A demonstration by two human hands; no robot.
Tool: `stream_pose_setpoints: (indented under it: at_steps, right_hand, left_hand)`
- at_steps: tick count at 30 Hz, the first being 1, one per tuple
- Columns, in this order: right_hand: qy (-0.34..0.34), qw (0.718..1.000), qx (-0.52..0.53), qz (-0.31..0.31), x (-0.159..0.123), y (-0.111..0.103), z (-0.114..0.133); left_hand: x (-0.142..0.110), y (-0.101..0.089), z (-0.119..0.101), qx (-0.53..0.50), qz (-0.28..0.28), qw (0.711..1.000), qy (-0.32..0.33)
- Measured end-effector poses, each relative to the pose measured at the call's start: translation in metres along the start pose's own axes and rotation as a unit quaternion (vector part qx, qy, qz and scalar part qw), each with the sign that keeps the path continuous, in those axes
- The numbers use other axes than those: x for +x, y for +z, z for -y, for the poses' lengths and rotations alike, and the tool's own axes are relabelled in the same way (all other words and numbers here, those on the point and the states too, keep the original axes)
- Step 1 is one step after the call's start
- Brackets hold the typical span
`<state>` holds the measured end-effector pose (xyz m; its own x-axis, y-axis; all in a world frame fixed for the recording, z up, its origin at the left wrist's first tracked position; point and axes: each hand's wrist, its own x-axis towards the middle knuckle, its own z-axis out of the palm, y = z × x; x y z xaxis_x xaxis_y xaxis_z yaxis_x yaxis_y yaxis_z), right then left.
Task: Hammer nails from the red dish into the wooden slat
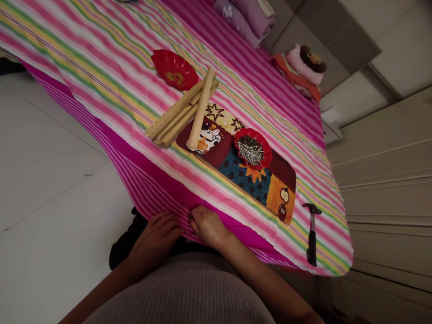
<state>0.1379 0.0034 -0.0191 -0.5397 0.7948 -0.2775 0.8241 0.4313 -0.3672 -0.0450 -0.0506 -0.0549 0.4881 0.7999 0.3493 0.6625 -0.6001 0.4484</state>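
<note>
We find both hands low at the near edge of the striped cloth [111, 85], against its magenta border [236, 229], which lies directly beneath and around the fingers. In our judgement, good practice here is a light, still touch: a tug on the border could shift the board [232, 171] ahead and to the right of the hands, along with the red bowl [268, 155] of loose nails [250, 152] on it.

We record the left hand [158, 231] as partly open, fingers together and slightly bent, with nothing visible in its hold. The right hand [207, 225], just beside it, is loosely curled; its fingertips meet the border, and we cannot tell whether they pinch cloth or some small item.

Ahead of the hands, wooden strips [182, 112] lie bunched, with one stick [202, 105] crossing over them and onto the board. Beyond these is a red dish [173, 67]. Well to the right of the right hand lies a hammer [312, 238], untouched by either hand.
</note>
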Motion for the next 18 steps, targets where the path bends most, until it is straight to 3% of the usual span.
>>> stream_pose_setpoints:
  at_steps: [7,12,18]
  right_hand:
    - [0.037,0.995,0.084,-0.025,0.008,0.005,-0.002]
    - [0.097,0.968,0.222,-0.064,0.004,0.002,-0.018]
    - [0.141,0.928,0.328,-0.105,-0.003,-0.025,-0.033]
  left_hand:
    - [0.003,-0.002,-0.002,0.003,-0.007,1.0,-0.001]
    - [0.002,-0.001,0.0,-0.003,-0.016,1.0,0.005]
    - [0.001,-0.001,-0.001,-0.019,-0.028,0.999,-0.003]
